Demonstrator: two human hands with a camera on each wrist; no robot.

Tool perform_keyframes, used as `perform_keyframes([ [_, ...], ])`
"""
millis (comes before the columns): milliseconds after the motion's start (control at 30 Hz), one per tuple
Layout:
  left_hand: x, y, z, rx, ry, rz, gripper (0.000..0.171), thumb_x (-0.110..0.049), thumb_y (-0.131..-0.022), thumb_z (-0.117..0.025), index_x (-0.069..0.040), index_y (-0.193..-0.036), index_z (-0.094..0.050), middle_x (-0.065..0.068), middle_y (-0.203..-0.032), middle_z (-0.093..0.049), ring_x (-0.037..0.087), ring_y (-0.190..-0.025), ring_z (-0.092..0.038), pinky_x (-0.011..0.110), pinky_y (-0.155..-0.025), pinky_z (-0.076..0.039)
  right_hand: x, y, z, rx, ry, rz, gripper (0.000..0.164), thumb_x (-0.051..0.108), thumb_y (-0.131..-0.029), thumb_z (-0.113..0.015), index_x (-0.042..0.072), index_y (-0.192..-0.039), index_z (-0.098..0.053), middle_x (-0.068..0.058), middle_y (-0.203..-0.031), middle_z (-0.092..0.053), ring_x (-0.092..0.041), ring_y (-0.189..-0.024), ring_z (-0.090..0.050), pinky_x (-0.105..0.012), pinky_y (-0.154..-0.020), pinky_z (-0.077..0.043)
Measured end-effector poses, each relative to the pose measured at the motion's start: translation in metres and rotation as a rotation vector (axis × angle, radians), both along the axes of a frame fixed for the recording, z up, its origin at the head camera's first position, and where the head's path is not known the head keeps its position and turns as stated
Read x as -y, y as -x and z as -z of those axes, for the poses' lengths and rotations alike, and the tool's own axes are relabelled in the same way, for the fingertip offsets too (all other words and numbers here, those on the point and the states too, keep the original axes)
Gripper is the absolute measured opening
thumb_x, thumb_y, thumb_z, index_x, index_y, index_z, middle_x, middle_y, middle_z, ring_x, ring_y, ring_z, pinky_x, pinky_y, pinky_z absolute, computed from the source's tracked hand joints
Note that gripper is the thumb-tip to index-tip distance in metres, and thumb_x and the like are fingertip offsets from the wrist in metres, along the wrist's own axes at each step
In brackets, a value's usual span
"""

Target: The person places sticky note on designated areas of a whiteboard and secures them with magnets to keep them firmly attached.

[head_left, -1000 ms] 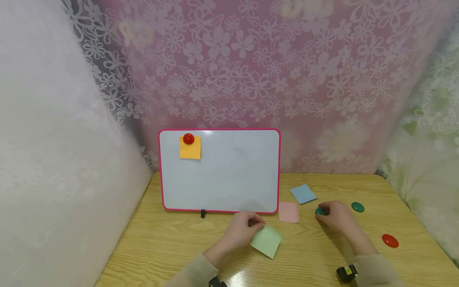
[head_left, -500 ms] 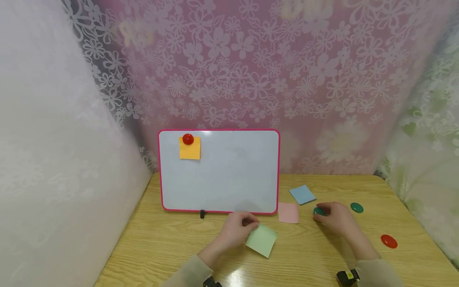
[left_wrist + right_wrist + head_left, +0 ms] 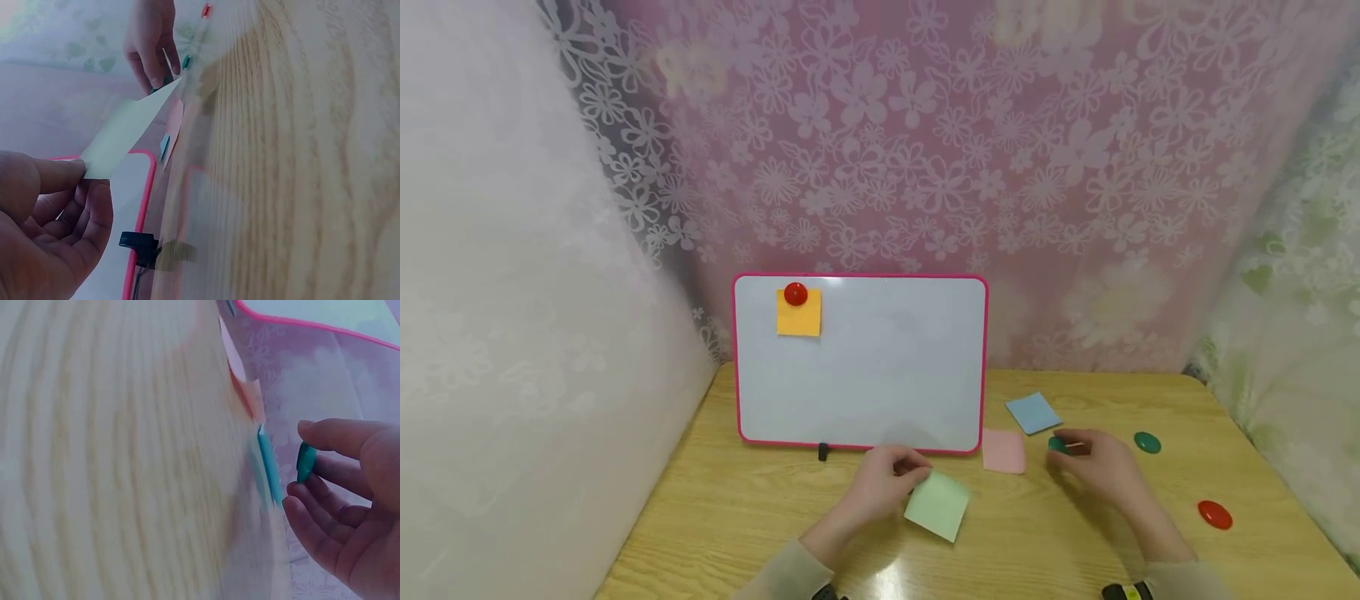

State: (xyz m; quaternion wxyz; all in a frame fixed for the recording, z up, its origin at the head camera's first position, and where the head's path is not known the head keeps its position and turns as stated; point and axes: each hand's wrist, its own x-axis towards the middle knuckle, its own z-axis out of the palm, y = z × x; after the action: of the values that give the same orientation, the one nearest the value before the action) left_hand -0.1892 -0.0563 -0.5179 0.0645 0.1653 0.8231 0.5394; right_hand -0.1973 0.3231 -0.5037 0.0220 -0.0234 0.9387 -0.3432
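Note:
My left hand [image 3: 883, 487] pinches a green sticky note [image 3: 937, 505] by its upper left corner, in front of the whiteboard's lower edge. In the left wrist view the note [image 3: 128, 131] slants away from thumb and fingertips. My right hand [image 3: 1101, 468] pinches a green round magnet [image 3: 1056, 445] between thumb and fingers; the right wrist view has this magnet [image 3: 305, 462] on edge, above the table. The pink-framed whiteboard [image 3: 887, 367] stands upright at the back. On its upper left, a red magnet [image 3: 796, 294] sits over an orange sticky note [image 3: 799, 321].
A pink sticky note [image 3: 1003, 452] and a blue one [image 3: 1033, 413] lie between the whiteboard and my right hand. Farther right on the wooden table [image 3: 1015, 550] are another green magnet [image 3: 1147, 442] and a red magnet [image 3: 1215, 514]. A black clip [image 3: 823, 452] is at the board's bottom edge.
My left hand has moved left with the green sticky note. The right hand has shifted slightly left, carrying the green magnet.

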Motion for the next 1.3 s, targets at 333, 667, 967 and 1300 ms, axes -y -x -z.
perform_keyframes([
  [333,0.016,-0.002,-0.004,0.008,-0.052,-0.024,0.006,-0.021,-0.102,-0.076,-0.020,-0.101,-0.082,-0.009,-0.092,-0.073,0.011,-0.081,-0.065,0.027,-0.069,-0.055,0.011,-0.003,0.003,-0.074,0.093,0.010,0.056,0.037,-0.099,-0.080,0.003,-0.142,-0.068,-0.026,-0.139,-0.065,-0.040,-0.116,-0.071,-0.043,-0.082,-0.063],
  [667,0.030,-0.004,-0.011,0.045,-0.140,-0.042,0.009,-0.019,-0.104,-0.074,-0.014,-0.107,-0.081,-0.002,-0.097,-0.075,0.019,-0.084,-0.068,0.047,-0.078,-0.063,0.021,-0.010,-0.010,-0.117,0.167,0.013,0.061,0.044,-0.100,-0.077,0.005,-0.146,-0.065,-0.019,-0.136,-0.069,-0.036,-0.119,-0.069,-0.036,-0.088,-0.062],
  [967,0.036,0.002,-0.017,0.010,-0.160,-0.061,0.011,-0.019,-0.105,-0.072,-0.013,-0.108,-0.081,0.000,-0.096,-0.074,0.020,-0.085,-0.069,0.049,-0.080,-0.063,0.031,-0.015,-0.023,-0.158,0.204,-0.004,0.057,0.041,-0.101,-0.076,0.008,-0.146,-0.066,-0.015,-0.139,-0.067,-0.035,-0.121,-0.067,-0.025,-0.089,-0.059],
  [1300,0.044,0.004,-0.020,-0.003,-0.178,-0.087,0.011,-0.020,-0.104,-0.073,-0.012,-0.109,-0.081,0.000,-0.096,-0.074,0.020,-0.085,-0.069,0.048,-0.080,-0.063,0.042,-0.019,-0.027,-0.193,0.210,-0.001,0.053,0.035,-0.099,-0.080,0.008,-0.143,-0.068,-0.013,-0.136,-0.068,-0.031,-0.117,-0.069,-0.022,-0.089,-0.058],
])
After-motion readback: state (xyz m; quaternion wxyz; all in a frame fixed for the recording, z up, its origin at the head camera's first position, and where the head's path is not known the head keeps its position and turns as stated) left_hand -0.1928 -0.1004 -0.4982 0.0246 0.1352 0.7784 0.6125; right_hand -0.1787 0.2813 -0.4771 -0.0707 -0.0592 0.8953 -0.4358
